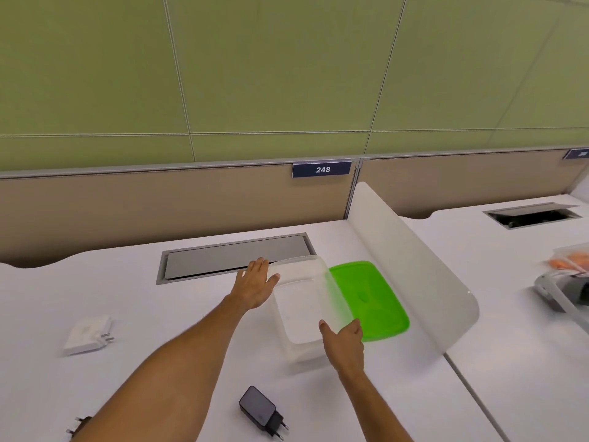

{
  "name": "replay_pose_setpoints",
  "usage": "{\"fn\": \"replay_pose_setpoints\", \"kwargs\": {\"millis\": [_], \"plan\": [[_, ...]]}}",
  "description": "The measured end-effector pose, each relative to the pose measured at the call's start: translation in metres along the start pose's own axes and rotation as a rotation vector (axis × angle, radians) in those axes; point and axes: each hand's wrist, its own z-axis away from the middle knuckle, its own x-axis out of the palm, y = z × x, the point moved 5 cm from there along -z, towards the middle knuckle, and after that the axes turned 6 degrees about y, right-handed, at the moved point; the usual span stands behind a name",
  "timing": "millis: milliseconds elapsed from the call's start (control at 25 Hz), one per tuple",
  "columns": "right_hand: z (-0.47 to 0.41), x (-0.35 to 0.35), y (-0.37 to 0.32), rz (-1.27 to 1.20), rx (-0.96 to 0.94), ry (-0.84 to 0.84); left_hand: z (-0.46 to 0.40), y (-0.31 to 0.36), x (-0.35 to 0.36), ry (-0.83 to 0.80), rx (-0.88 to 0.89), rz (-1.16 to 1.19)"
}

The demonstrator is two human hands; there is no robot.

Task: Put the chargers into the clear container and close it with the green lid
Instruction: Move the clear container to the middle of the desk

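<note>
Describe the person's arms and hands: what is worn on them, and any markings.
Both arms are bare along all that shows, with no sleeves. The left hand and right hand wear no gloves, and no rings, watch, bracelets or markings are visible on the hands, wrists or forearms.

container [301, 309] left of lid [369, 301]; chargers [259, 409] nearer, outside it.

Two bare forearms, no sleeves, unadorned hands
</note>
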Motion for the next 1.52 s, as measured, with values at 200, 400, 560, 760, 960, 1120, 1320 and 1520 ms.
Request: {"fn": "replay_pose_setpoints", "kwargs": {"millis": [200,400,560,760,960,1120,1320,1520], "plan": [[0.002,0.015,0.013,-0.372,0.219,-0.015,-0.019,0.001,0.015,-0.122,-0.086,0.086],[0.003,0.029,0.018,-0.497,0.280,-0.035,-0.029,0.000,0.023,-0.196,-0.199,0.283],[0.004,0.032,0.012,-0.502,0.282,0.002,-0.032,0.002,0.015,-0.170,-0.270,0.475],[0.001,0.026,0.000,-0.480,0.186,0.072,-0.015,-0.009,0.000,-0.085,-0.276,0.537],[-0.006,0.028,-0.029,-0.435,0.034,0.007,0.019,-0.040,-0.026,0.147,-0.348,0.610],[-0.011,0.042,-0.056,-0.391,-0.061,-0.088,0.058,-0.070,-0.041,0.281,-0.410,0.620],[-0.014,0.071,-0.084,-0.312,-0.144,-0.190,0.105,-0.093,-0.051,0.373,-0.460,0.633],[-0.020,0.090,-0.105,-0.240,-0.215,-0.256,0.137,-0.107,-0.041,0.388,-0.520,0.611]]}}
